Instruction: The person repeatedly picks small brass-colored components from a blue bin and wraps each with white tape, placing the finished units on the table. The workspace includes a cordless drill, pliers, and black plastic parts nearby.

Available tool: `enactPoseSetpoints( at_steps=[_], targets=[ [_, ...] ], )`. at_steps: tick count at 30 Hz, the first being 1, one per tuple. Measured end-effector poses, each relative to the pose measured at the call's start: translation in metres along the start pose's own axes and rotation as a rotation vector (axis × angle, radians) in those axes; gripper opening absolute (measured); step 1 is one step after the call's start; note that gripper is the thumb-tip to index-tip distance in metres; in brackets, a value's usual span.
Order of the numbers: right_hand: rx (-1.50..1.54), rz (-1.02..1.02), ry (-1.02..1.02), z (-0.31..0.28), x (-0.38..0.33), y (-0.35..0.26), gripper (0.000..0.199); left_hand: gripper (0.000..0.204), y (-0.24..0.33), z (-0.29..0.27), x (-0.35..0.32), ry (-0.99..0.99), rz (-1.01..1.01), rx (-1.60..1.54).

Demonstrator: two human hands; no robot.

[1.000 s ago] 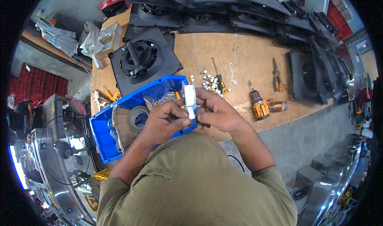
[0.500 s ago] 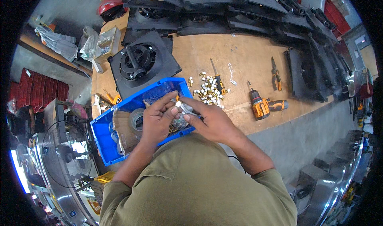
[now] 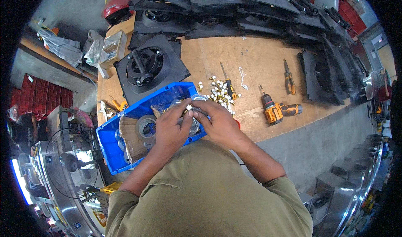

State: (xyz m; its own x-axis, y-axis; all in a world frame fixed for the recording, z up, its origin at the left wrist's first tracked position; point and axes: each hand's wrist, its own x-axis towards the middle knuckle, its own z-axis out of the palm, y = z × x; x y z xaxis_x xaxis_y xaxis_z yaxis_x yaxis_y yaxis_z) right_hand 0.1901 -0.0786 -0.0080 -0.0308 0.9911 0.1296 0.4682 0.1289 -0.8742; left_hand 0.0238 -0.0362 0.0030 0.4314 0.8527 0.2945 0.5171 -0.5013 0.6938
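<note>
My left hand (image 3: 172,126) and my right hand (image 3: 220,122) meet over the near right part of a blue plastic bin (image 3: 109,147). Their thumbs and forefingers close around a small white-and-brass fitting (image 3: 188,107). A pale round rim (image 3: 200,97) shows just behind my right fingers, mostly covered. By the outer edge of my right hand a bit of something red (image 3: 238,123) peeks out; its kind is hidden. Inside the bin lie a roll of grey tape (image 3: 146,128), a cardboard flap (image 3: 129,138) and a clear plastic bag (image 3: 195,129), partly under my hands.
Beyond my hands a heap of white-and-brass fittings (image 3: 222,91) lies beside a screwdriver (image 3: 229,88). Farther right are a cordless drill (image 3: 274,112) and pliers (image 3: 289,82). A black fan housing (image 3: 146,65) stands behind the bin; more black housings (image 3: 213,25) line the back.
My fingertips have come closer together around the fitting, and my left hand has shifted slightly right and nearer. The pale rim and the red bit by my right hand now show.
</note>
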Motion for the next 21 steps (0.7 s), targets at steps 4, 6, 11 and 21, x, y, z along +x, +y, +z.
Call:
enactPoseSetpoints(
  at_steps=[4,6,11,21],
  targets=[
    [-0.026,0.019,0.015,0.006,0.000,0.001,0.032,0.029,-0.005,0.002,0.006,0.008,0.014,0.102],
    [-0.030,-0.012,0.061,0.008,0.000,0.003,0.030,0.030,-0.008,0.002,0.007,-0.003,0.012,0.089],
    [-0.130,-0.015,0.074,0.015,0.006,0.019,0.027,0.028,-0.013,0.006,0.009,-0.021,0.030,0.131],
    [-0.279,-0.001,0.154,0.013,0.005,0.039,0.020,0.023,-0.027,0.027,0.024,-0.092,0.094,0.096]
  ],
)
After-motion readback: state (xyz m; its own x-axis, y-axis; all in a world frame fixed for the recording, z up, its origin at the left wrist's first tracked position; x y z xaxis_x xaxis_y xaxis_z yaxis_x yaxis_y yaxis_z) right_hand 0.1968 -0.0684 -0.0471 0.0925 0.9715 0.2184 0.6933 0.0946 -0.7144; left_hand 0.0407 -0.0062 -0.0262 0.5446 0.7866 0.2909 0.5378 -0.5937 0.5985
